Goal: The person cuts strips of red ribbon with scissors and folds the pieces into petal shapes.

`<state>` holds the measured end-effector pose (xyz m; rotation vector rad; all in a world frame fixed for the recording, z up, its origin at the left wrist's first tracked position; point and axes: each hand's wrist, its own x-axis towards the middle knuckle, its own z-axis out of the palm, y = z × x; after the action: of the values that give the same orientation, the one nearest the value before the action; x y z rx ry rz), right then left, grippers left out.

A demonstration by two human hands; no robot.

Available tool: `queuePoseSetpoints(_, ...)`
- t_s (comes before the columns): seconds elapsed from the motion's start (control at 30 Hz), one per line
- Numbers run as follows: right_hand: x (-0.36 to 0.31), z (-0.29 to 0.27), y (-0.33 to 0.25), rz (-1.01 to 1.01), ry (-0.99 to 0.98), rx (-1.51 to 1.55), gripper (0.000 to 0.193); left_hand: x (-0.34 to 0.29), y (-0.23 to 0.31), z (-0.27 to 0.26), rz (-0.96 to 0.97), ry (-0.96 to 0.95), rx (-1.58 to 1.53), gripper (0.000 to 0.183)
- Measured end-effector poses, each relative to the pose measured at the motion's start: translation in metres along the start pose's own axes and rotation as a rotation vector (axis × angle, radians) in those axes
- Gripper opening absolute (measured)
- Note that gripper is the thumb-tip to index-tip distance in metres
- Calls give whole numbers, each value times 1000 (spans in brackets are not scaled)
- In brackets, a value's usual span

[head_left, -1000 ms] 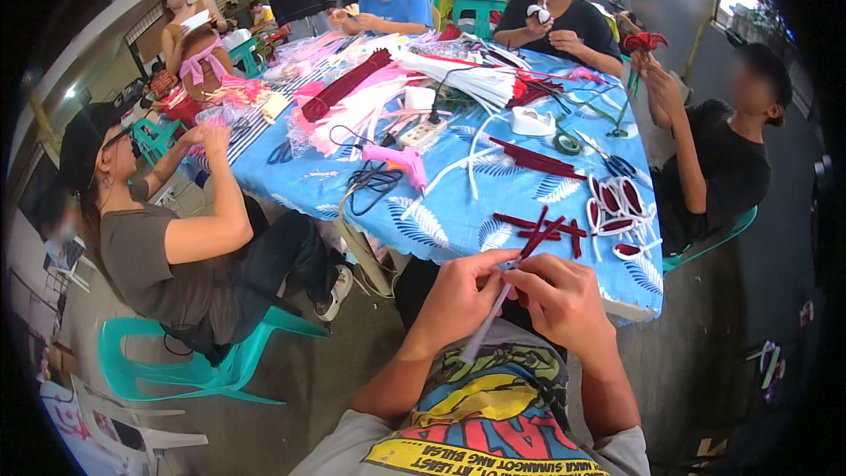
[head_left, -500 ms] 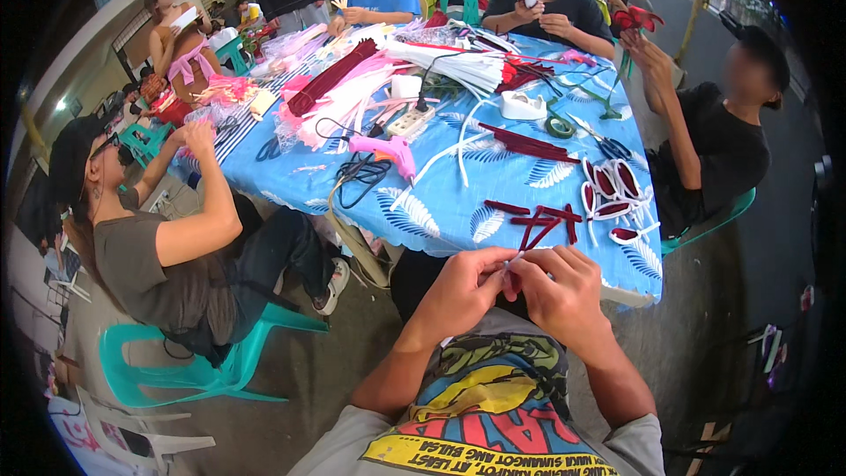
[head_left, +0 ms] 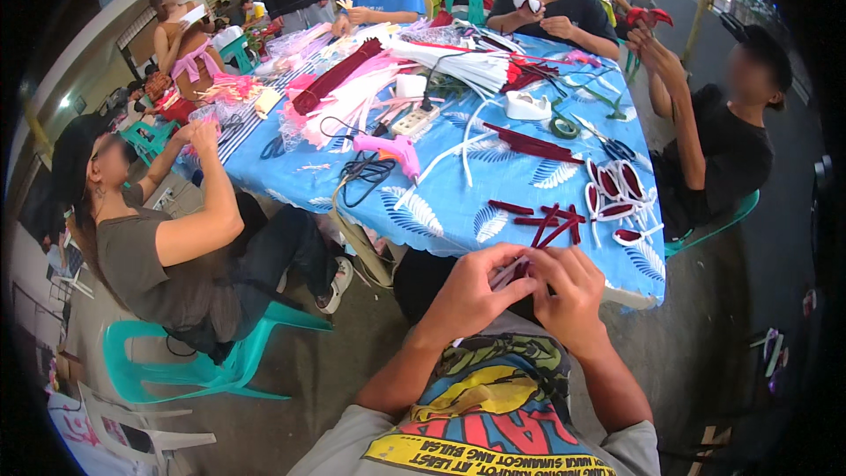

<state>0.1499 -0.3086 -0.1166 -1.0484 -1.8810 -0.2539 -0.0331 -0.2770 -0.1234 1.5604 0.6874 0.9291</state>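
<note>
Just off the table's near edge, my left hand [head_left: 476, 293] pinches a pipe cleaner [head_left: 508, 275], pale with some dark red beside it, between thumb and fingers. Closed around the same piece is my right hand [head_left: 567, 293], its fingertips meeting the left ones; they partly hide the shape being worked. Short dark red pipe cleaner pieces [head_left: 551, 218] lie on the table right beyond my fingers. To their right sit several dark red loops edged in white [head_left: 620, 182], shaped like petals.
A pink glue gun [head_left: 393, 152] with a dark cord lies left of centre, near a power strip [head_left: 414, 122]. Scissors [head_left: 610, 141], a white tape dispenser [head_left: 528, 106] and bundles of white pipe cleaners [head_left: 458, 63] lie farther back. People sit around the table; a green chair [head_left: 211, 357] stands left.
My hands have shifted slightly, and more of the pale piece now shows between my fingers. The view has moved a little; the table things stay in place.
</note>
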Motion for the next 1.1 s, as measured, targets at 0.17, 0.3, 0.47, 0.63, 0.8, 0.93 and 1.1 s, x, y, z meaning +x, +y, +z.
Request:
queuePoseSetpoints(0.17,-16,-4,-2,629,246,673,11,-6,15,-7,148,-103,131,34)
queuePoseSetpoints(0.3,-18,-19,16,785,75,1212,21,-11,25,-14,148,-208,163,31)
queuePoseSetpoints(0.47,-15,-33,19,711,-281,1326,20,-12,31,-9,181,-233,159,27)
queuePoseSetpoints(0.63,-13,-35,11,773,-277,1244,12,-13,38,-9,105,-217,170,22)
queuePoseSetpoints(0.8,-11,-38,3,789,-333,1080,5,-12,24,-12,205,-148,269,23)
queuePoseSetpoints(0.93,-10,-39,-7,812,-293,1042,5,-14,27,-12,181,-106,256,16)
queuePoseSetpoints(1.1,-19,-37,-17,771,-118,1072,5,-15,32,-19,189,-144,359,23)
